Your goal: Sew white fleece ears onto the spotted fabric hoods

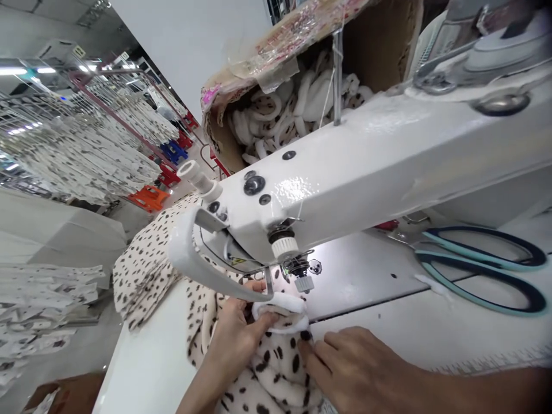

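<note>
A spotted fleece garment piece [280, 359] with a white folded, ring-shaped edge [288, 300] lies under the head of a white sewing machine [254, 224]. My left hand [235, 330] grips this edge, its thumb inside the opening and its other fingers partly behind the fabric. My right hand [353, 362] is closed at the fabric's right side, with curled fingers and the index fingertip pressed on the cloth just below the white edge; its thumb is hidden. The needle area is mostly covered by the machine's guard.
Large teal-and-navy scissors [483, 267] lie right on the machine bed. More spotted fabric [146, 270] is heaped at the left. Behind the machine, a cardboard box [224, 135] holds white and spotted pieces. Racks of hanging garments [77, 149] and an orange stool [149, 198] stand beyond.
</note>
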`<control>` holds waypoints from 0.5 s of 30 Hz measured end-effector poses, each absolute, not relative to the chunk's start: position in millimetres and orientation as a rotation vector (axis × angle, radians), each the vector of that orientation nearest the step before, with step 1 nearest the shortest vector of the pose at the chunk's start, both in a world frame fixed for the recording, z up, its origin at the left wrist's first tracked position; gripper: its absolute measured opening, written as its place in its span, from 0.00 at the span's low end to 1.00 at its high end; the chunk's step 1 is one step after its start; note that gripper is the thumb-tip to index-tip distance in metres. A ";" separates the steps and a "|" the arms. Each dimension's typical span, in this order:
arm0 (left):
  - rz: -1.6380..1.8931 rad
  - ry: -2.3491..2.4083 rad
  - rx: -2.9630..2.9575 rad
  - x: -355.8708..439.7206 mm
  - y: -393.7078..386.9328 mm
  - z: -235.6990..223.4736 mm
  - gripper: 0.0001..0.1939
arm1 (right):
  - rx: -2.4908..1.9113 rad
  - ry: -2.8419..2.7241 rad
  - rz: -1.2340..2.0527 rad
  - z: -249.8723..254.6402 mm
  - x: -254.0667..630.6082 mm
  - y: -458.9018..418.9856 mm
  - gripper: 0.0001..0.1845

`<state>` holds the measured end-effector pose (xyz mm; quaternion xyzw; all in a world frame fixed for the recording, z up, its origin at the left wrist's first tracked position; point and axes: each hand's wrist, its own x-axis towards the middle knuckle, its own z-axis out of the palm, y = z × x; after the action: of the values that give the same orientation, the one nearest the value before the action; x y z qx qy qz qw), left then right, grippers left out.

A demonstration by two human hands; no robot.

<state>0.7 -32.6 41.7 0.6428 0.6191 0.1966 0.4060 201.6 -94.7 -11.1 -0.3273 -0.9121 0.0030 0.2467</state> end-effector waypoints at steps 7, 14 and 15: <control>0.497 1.593 1.720 1.9 -31.3 35.6 0.14 | -0.863 -2.531 0.051 -7.2 203.2 -94.2 0.12; 0.472 1.540 1.736 7.5 -29.0 39.6 0.08 | -0.947 -2.414 -0.136 -11.7 199.9 -92.2 0.22; 0.473 1.539 1.733 8.0 -29.0 40.5 0.07 | -0.983 -2.399 -0.182 -12.7 199.3 -92.3 0.25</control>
<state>8.0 -29.0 40.5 0.6780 0.6023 0.1852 0.3784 199.3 -92.3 -12.7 -0.3643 -0.8892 -0.0673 0.2683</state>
